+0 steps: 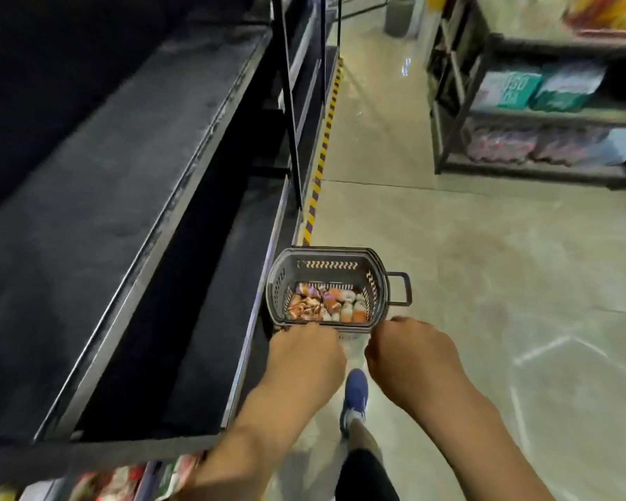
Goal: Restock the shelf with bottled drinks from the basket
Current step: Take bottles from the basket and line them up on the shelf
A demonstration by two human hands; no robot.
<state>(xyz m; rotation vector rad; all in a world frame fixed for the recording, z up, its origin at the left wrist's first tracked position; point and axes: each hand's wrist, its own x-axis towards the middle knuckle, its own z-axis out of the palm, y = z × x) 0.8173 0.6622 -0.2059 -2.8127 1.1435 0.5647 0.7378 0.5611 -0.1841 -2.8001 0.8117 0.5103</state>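
**Basket on the aisle floor, both hands at its near rim**

Floor (485, 265) of pale, glossy concrete fills the right half of the view, with a darker stain near the middle and thin white lines (542, 350) marked on it to the right of the hands. A yellow-and-dark striped strip (324, 139) runs along the foot of the left shelving into the distance.

On the left stands the shelf (98, 197), a dark metal unit whose broad boards are bare; a lower board sits beneath it, nearer the floor. Under its near edge, at the bottom left, bright packets (123, 482) show, too blurred to identify. Across the aisle, far right, a second rack (542, 115) carries teal packs (521, 89) above and pink and blue bundles below. A grey bin (398, 16) stands at the far end of the aisle.

The basket (326, 252), dark slotted plastic, sits on the floor just beside the foot of the left shelf, with a loop handle (402, 289) hanging out on its right side. The bottled drinks (326, 305) lie jumbled in its bottom, orange, white and red.

The left hand (306, 350) and the right hand (411, 350) are both at the basket's near rim, knuckles up and fingers curled over it, the fingertips hidden. A blue shoe (355, 395) shows on the floor between the forearms.
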